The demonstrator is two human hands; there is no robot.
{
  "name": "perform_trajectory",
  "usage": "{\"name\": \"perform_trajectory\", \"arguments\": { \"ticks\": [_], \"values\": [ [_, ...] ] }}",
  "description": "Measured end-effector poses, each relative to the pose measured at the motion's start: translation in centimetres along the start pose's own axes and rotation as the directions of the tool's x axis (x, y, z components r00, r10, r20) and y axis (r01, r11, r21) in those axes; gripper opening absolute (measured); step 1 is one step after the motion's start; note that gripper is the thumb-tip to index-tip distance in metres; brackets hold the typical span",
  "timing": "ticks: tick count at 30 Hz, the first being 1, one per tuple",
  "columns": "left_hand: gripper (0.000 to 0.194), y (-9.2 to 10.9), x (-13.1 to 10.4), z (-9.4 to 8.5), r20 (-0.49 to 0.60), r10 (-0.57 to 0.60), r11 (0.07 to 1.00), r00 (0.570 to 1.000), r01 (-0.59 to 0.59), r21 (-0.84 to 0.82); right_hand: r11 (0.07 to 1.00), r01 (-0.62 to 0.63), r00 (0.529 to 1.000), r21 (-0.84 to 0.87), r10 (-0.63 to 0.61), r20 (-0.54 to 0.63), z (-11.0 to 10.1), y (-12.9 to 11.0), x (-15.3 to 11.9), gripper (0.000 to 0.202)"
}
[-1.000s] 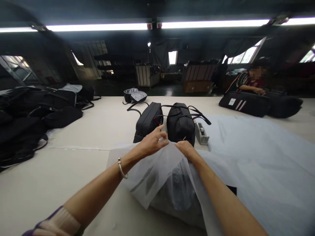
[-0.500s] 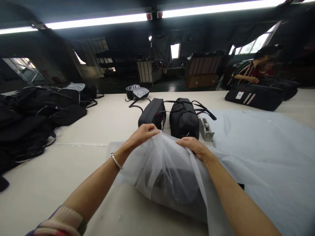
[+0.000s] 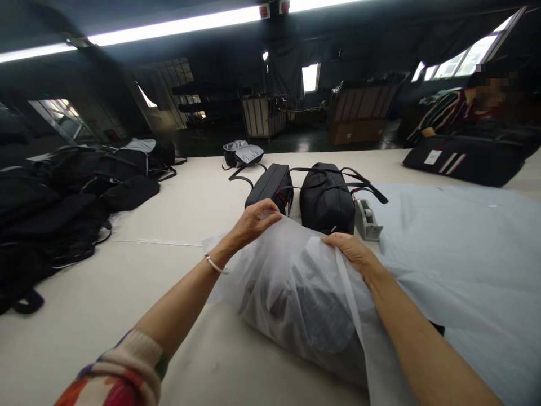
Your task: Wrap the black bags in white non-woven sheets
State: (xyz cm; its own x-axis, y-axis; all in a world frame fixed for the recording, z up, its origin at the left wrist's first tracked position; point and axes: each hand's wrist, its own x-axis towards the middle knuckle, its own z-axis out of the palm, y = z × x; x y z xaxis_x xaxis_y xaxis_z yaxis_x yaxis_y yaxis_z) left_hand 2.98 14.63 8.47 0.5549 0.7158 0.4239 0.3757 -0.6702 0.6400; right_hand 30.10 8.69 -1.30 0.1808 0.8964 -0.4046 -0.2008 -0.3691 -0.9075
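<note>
1. Head view: a dark bag (image 3: 313,321) lies on the pale table (image 3: 105,304) directly before the person, wrapped in a translucent white cover (image 3: 291,270) that shows it only as a dim, rounded shape.
2. Left hand (image 3: 253,223): grip closed, pinching the cover's far edge.
3. Right hand (image 3: 353,254): grip closed on a fold of the cover, resting atop the bundle.
4. Just beyond stand two black bags (image 3: 325,200) and a tape dispenser (image 3: 367,220); loose white sheet (image 3: 465,254) spreads rightward.
5. A heap of black bags (image 3: 63,208) occupies the table's left.
</note>
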Motion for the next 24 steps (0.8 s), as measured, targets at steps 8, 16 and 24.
{"name": "perform_trajectory", "arguments": {
  "ticks": [8, 16, 24],
  "values": [
    [0.007, 8.4, -6.2, -2.6, 0.176, 0.561, 0.807, 0.809, -0.582, 0.101, 1.0, -0.012, 1.0, 0.004, 0.012, -0.012, 0.0, 0.0, 0.2, 0.023],
    [0.008, -2.3, 3.4, 4.6, 0.254, -0.026, 0.871, 0.967, -0.102, 0.48, 1.0, -0.02, 1.0, 0.021, 0.02, -0.003, 0.0, 0.0, -0.1, 0.026],
    [0.012, -6.3, 3.4, 7.6, 0.213, -0.024, 0.839, 0.977, -0.096, 0.536, 0.998, -0.031, 1.0, 0.048, 0.031, 0.0, 0.1, 0.2, 0.2, 0.03]
  ]
}}
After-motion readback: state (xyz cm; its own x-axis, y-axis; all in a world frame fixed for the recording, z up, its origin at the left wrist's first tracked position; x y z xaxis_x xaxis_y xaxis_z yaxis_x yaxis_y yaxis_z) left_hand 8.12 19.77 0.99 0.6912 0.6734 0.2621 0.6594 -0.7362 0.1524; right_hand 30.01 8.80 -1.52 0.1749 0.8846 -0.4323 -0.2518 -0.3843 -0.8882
